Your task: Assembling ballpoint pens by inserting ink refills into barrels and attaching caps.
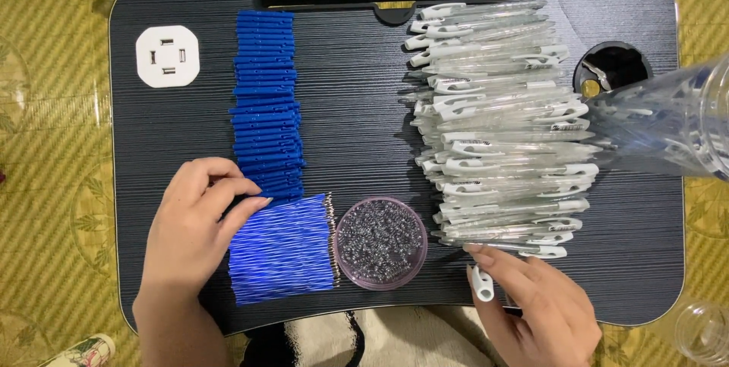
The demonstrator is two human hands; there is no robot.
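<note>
Pen barrels (505, 124), clear with white clips, lie stacked in a tall pile, and its bottom edge sits right at the fingertips of the right hand (535, 302). That grip pinches one barrel (481, 282) by its white clip end, the piece pointing roughly away from the palm, while the pile's long axes run crosswise, left to right. The right hand is plainly the nearer one to the pile.

Across from it, the left hand (194, 223) rests with fingers loosely spread, fingertips touching the bundle of blue refills (282, 249), whose metal tips point toward a round dish of small springs (380, 242) lying between the two hands. Beyond the left grip runs a column of blue caps (266, 101).

Bare desk (357, 94) lies between caps and barrels; its near edge is just under both wrists.
</note>
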